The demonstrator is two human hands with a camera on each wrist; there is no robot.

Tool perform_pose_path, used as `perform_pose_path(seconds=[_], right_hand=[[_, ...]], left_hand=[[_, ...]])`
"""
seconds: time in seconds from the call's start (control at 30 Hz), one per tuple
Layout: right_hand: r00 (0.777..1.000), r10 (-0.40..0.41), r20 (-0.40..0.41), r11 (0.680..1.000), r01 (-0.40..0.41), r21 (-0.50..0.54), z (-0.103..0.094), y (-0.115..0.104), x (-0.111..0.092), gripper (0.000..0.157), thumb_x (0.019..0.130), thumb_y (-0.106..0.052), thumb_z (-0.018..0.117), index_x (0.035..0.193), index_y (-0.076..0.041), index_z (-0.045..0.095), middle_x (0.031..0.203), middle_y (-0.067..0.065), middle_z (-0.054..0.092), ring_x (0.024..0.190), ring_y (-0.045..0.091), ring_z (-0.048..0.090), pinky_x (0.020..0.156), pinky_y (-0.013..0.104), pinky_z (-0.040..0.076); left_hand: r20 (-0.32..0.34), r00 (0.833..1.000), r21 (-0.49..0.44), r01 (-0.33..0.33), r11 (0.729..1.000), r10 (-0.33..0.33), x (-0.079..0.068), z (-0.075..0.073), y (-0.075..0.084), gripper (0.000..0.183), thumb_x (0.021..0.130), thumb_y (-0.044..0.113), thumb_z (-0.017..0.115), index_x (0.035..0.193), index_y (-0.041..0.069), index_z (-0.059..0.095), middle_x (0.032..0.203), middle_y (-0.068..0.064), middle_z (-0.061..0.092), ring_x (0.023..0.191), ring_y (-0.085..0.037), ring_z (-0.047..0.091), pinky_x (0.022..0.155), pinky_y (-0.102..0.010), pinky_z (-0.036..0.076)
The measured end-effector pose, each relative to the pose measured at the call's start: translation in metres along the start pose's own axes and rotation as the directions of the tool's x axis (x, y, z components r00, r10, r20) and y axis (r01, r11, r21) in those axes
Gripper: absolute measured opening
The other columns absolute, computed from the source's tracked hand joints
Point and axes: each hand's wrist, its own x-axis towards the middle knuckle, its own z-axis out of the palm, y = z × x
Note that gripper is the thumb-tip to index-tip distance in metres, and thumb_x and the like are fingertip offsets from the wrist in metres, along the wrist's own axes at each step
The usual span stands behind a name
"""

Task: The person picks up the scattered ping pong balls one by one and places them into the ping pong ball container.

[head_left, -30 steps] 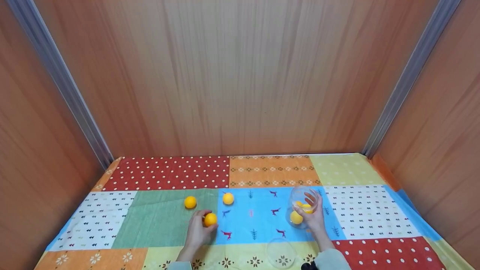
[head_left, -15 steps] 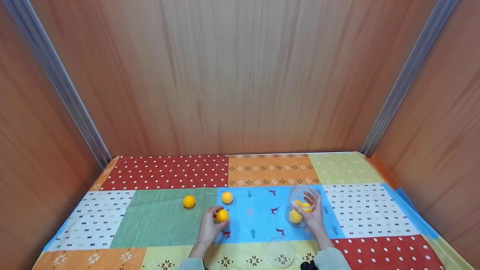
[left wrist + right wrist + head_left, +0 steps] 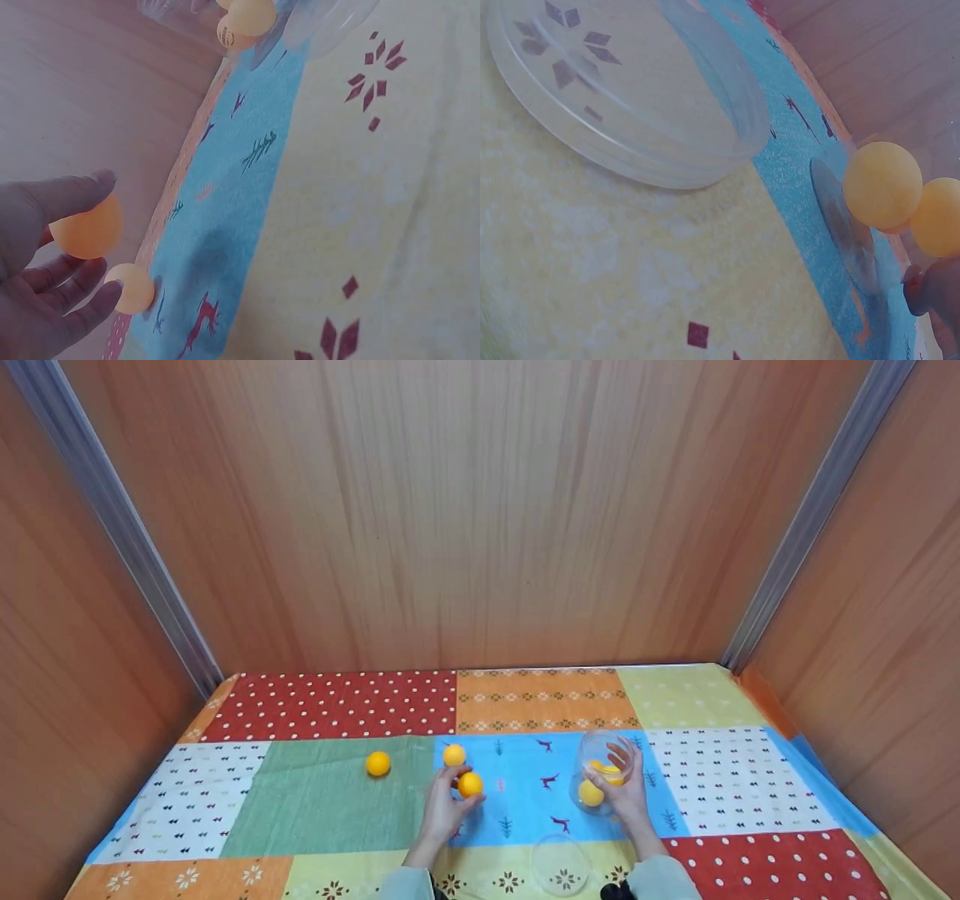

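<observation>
My left hand [image 3: 444, 808] pinches an orange ping-pong ball [image 3: 470, 784] between thumb and fingers above the blue patch of the cloth; the left wrist view shows the held ball [image 3: 88, 228] up close. Just behind it, another ping-pong ball [image 3: 454, 755] lies on the cloth. Farther left, on the green patch, rests one more ping-pong ball [image 3: 378, 764]. My right hand [image 3: 628, 793] grips a clear plastic jar [image 3: 598, 744] from its right side. Inside the jar are several ping-pong balls [image 3: 883, 184], partly hidden by the fingers.
A clear round lid [image 3: 561, 865] lies on the yellow patch near the front edge, in front of the jar. The patchwork tablecloth [image 3: 337, 817] covers the table. Wooden panels [image 3: 480, 525] enclose the back and both sides.
My left hand has moved right, from the green patch onto the blue one, with the ping-pong ball in its fingers. The right hand and the jar have stayed in place.
</observation>
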Motion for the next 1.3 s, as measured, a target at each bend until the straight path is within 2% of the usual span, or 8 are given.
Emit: perform_pose_path(seconds=[0.3, 0.63, 0.83, 1.07, 1.17, 1.3], right_hand=[[1.0, -0.024, 0.004, 1.0, 0.023, 0.018, 0.001, 0.0, -0.001, 0.08, 0.073, 0.009, 0.065, 0.136, -0.003, 0.018, 0.132, 0.022, 0.031, 0.121, 0.038, 0.026, 0.098, 0.046, 0.025], [0.999, -0.048, -0.003, 0.999, 0.048, 0.026, 0.001, 0.002, 0.001, 0.079, 0.07, 0.01, 0.066, 0.134, -0.001, 0.021, 0.129, 0.023, 0.034, 0.119, 0.039, 0.027, 0.098, 0.047, 0.024], [0.998, -0.061, -0.012, 0.998, 0.062, 0.03, 0.002, 0.003, 0.001, 0.078, 0.07, 0.011, 0.066, 0.133, 0.001, 0.021, 0.128, 0.024, 0.035, 0.117, 0.034, 0.031, 0.097, 0.048, 0.023], [0.999, -0.044, -0.019, 0.999, 0.045, 0.023, 0.002, 0.001, 0.001, 0.078, 0.069, 0.01, 0.067, 0.133, 0.0, 0.022, 0.129, 0.023, 0.035, 0.119, 0.038, 0.029, 0.098, 0.049, 0.023], [0.999, -0.032, -0.022, 1.0, 0.032, -0.001, 0.001, 0.001, 0.001, 0.079, 0.069, 0.008, 0.068, 0.133, -0.002, 0.022, 0.129, 0.022, 0.035, 0.12, 0.04, 0.028, 0.098, 0.048, 0.024], [1.0, -0.011, -0.023, 1.0, 0.011, -0.013, 0.001, 0.001, 0.0, 0.08, 0.07, 0.005, 0.07, 0.134, -0.004, 0.022, 0.13, 0.021, 0.034, 0.121, 0.04, 0.027, 0.098, 0.049, 0.024]], left_hand=[[0.023, 0.999, -0.022, -0.037, 0.999, 0.037, 0.008, 0.018, 0.011, 0.039, 0.073, 0.012, 0.073, 0.107, 0.0, 0.057, 0.1, -0.007, 0.052, 0.084, -0.021, 0.047, 0.066, -0.028, 0.041], [0.054, 0.995, -0.06, -0.085, 0.995, 0.089, 0.017, 0.04, 0.029, 0.04, 0.073, 0.016, 0.073, 0.107, 0.001, 0.058, 0.1, -0.007, 0.052, 0.085, -0.021, 0.047, 0.067, -0.03, 0.044], [0.095, 0.993, -0.079, -0.065, 0.995, 0.073, 0.019, 0.051, 0.044, 0.039, 0.075, 0.017, 0.071, 0.109, 0.004, 0.058, 0.1, -0.004, 0.052, 0.086, -0.019, 0.046, 0.07, -0.033, 0.046], [0.118, 0.993, -0.07, -0.02, 0.997, 0.028, 0.026, 0.061, 0.066, 0.041, 0.074, 0.021, 0.072, 0.111, 0.01, 0.058, 0.1, 0.002, 0.05, 0.088, -0.015, 0.046, 0.073, -0.03, 0.045], [0.118, 0.992, -0.074, -0.04, 0.996, 0.048, 0.029, 0.065, 0.074, 0.039, 0.074, 0.02, 0.071, 0.11, 0.011, 0.059, 0.1, 0.002, 0.05, 0.087, -0.015, 0.046, 0.071, -0.027, 0.044], [0.11, 0.988, -0.063, -0.102, 0.993, 0.108, 0.032, 0.07, 0.084, 0.039, 0.074, 0.019, 0.071, 0.11, 0.008, 0.058, 0.1, 0.0, 0.051, 0.086, -0.015, 0.047, 0.068, -0.026, 0.046]])
